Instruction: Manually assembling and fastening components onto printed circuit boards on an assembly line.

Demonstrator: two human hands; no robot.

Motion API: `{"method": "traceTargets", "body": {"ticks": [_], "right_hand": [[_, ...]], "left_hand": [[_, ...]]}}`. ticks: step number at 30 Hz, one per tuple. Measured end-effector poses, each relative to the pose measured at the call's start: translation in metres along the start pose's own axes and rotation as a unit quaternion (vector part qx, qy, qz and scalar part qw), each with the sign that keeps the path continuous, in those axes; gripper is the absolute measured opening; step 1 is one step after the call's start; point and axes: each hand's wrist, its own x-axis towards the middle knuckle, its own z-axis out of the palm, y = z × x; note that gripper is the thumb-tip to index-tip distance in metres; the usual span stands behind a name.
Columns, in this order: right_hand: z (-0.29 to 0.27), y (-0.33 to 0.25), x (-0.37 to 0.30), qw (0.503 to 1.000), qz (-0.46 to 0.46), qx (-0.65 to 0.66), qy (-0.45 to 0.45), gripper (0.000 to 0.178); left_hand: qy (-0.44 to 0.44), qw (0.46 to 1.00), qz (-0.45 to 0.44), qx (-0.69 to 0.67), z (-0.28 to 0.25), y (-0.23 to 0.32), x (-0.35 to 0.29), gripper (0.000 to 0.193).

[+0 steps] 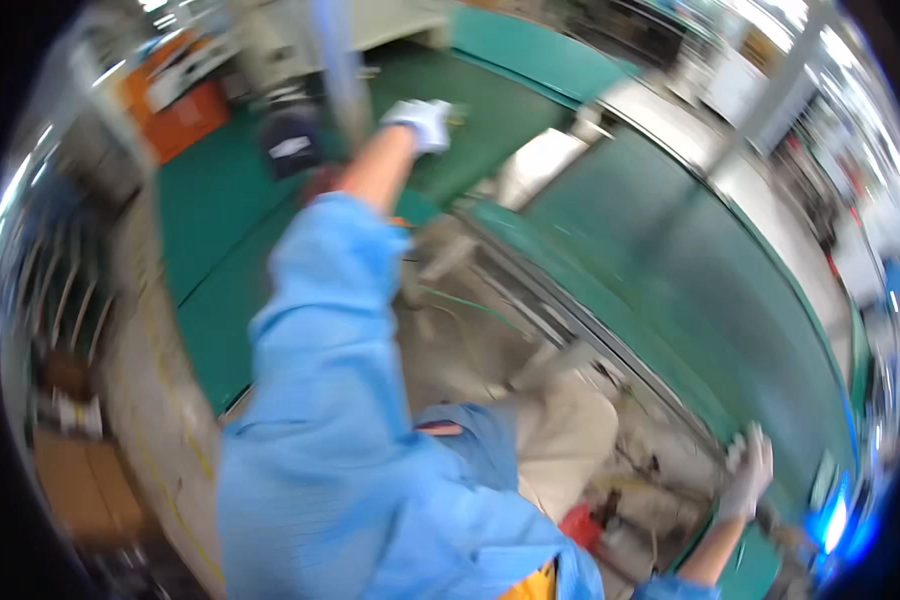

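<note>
white-gloved left hand point(422, 124) over flat dark-green desk point(515, 125) | white-gloved right hand point(750, 472) nearer, at edge of long green conveyor belt point(670, 275), which stretches up-left | both grips: can't tell (motion blur)

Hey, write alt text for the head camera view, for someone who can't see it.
A person in a blue jacket has the gloved left hand over a dark green work surface and the gloved right hand by the edge of a long green panel. An orange bin sits upper left. Blur hides whether either hand holds anything.
</note>
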Motion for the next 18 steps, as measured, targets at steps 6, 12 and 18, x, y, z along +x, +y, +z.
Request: {"method": "traceTargets", "body": {"ticks": [6, 12, 18], "right_hand": [[0.027, -0.02, 0.01, 0.999, 0.012, -0.034, -0.016, 0.033], [0.006, -0.019, 0.008, 0.999, 0.034, -0.009, -0.02, 0.044], [-0.063, -0.005, 0.076, 0.923, -0.138, -0.34, 0.117, 0.043]], "left_hand": [[0.19, 0.925, 0.317, -0.092, 0.022, 0.118, -0.05, 0.064], [0.155, 0.851, 0.485, -0.131, 0.045, 0.272, -0.143, 0.055], [0.177, 0.809, 0.541, -0.148, 0.052, 0.316, -0.169, 0.052]]}}
